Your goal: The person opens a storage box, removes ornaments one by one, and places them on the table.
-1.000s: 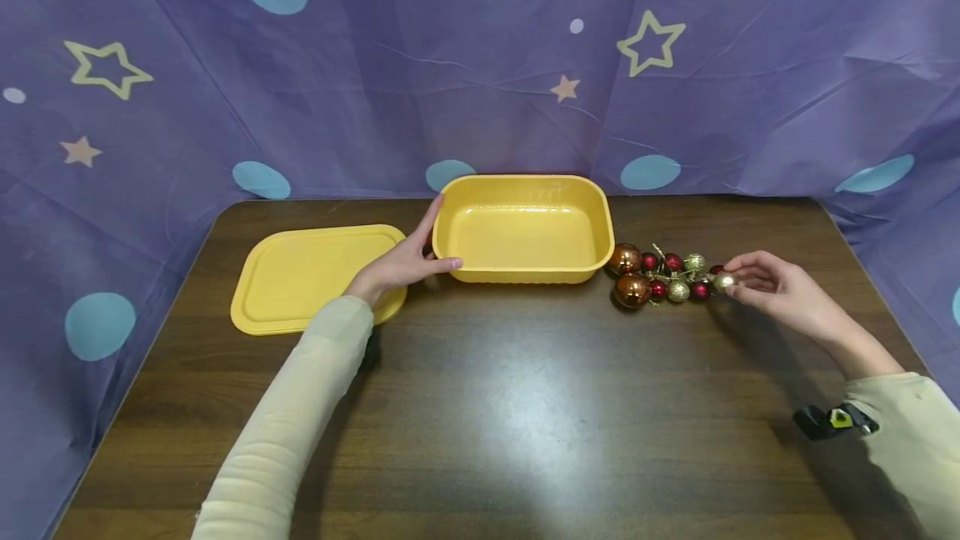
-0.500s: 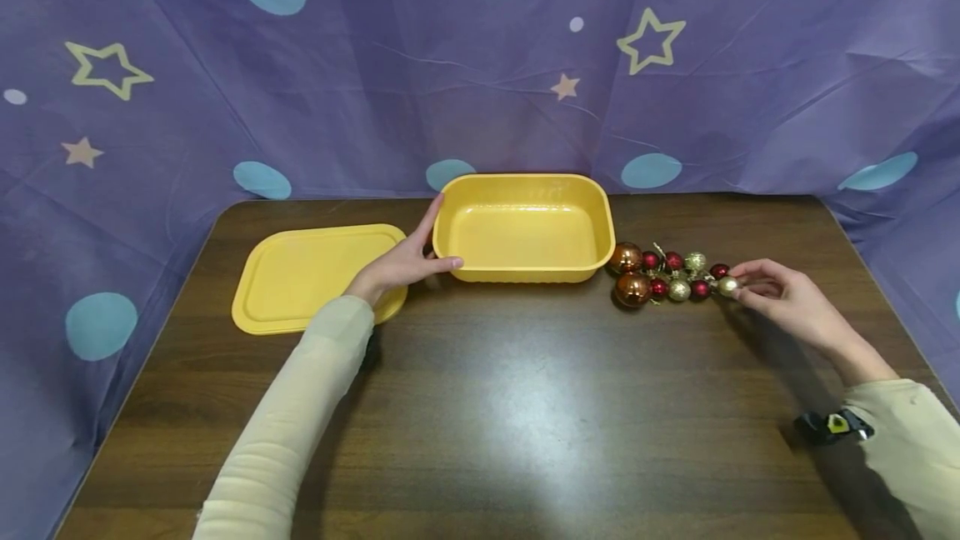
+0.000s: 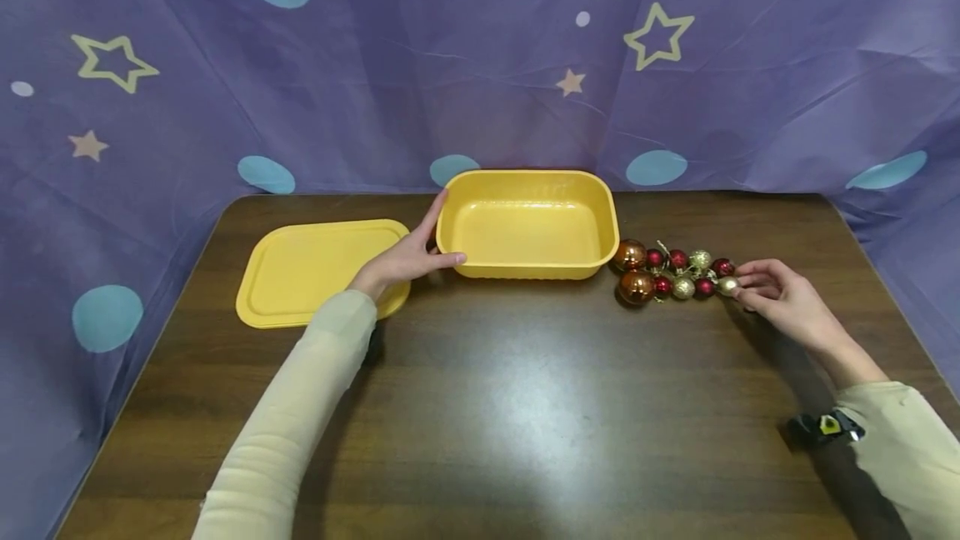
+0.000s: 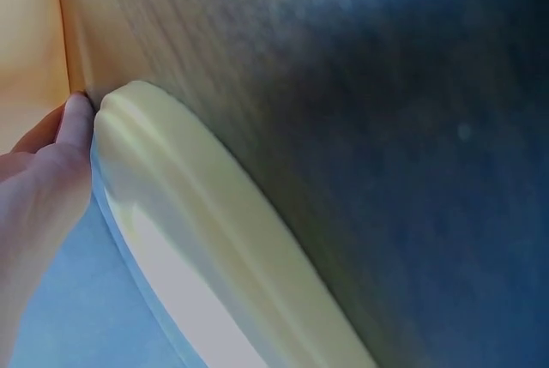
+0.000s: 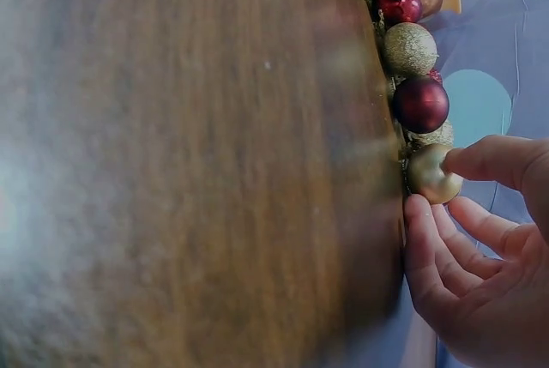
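A deep yellow plastic container (image 3: 528, 232) stands at the back of the table. My left hand (image 3: 401, 261) rests against its left end, index finger along the side and thumb at the front corner, both fairly straight. To the container's right lies a cluster of Christmas baubles (image 3: 678, 273) in copper, red and gold, joined together. My right hand (image 3: 787, 298) pinches a smooth gold bauble (image 5: 433, 175) at the cluster's right end between thumb and fingers. In the right wrist view, a dark red bauble (image 5: 421, 104) sits just beyond it.
A flat yellow lid (image 3: 300, 273) lies left of the container, partly under the left forearm. The dark wooden table (image 3: 525, 407) reaches back to a purple patterned cloth (image 3: 480, 65). The copper baubles (image 3: 636, 287) lie close to the container's right end.
My right hand has shifted slightly right with the gold bauble, and the cluster's right end has spread a little. The left hand and the container stay in place; the view tilts slightly.
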### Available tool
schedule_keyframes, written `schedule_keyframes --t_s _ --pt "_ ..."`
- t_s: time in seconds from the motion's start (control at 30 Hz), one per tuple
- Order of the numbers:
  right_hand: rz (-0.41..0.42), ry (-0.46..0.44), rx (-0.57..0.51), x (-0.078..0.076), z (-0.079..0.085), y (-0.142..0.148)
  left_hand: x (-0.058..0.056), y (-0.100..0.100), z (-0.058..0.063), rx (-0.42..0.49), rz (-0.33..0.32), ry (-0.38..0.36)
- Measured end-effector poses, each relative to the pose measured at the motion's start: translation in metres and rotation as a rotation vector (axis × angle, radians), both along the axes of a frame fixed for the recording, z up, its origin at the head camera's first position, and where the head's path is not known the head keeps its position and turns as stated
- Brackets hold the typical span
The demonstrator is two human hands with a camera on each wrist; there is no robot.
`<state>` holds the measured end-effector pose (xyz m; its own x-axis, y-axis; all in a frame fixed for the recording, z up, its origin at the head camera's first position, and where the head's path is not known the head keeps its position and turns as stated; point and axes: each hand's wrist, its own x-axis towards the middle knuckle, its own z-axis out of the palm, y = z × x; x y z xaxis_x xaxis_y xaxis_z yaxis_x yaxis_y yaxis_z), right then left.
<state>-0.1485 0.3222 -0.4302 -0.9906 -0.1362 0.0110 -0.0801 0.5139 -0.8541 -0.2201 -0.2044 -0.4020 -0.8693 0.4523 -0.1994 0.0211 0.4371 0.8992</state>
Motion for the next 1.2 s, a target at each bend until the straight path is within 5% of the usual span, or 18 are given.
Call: schedule_keyframes --t_s 0.27,0.53,0.77,1.0,1.2 --pt "-0.004 -0.027 0.013 -0.002 0.001 -0.002 -0.007 -0.001 0.007 -0.043 -0.02 -0.005" --pt "0.003 -0.018 0.002 -0.007 0.001 -0.003 0.007 0.004 0.033 -0.047 -0.023 -0.011" --pt "0.018 -0.002 0.008 -0.012 0.003 0.001 -0.004 -0.002 0.015 0.037 0.016 0.02" --pt "0.077 0.109 0.318 -0.013 0.007 0.014 0.002 -0.007 0.0 0.023 0.043 0.147" --pt "0.171 0.304 0.544 -0.012 0.011 0.022 0.021 -0.02 0.004 -0.281 0.064 0.294"
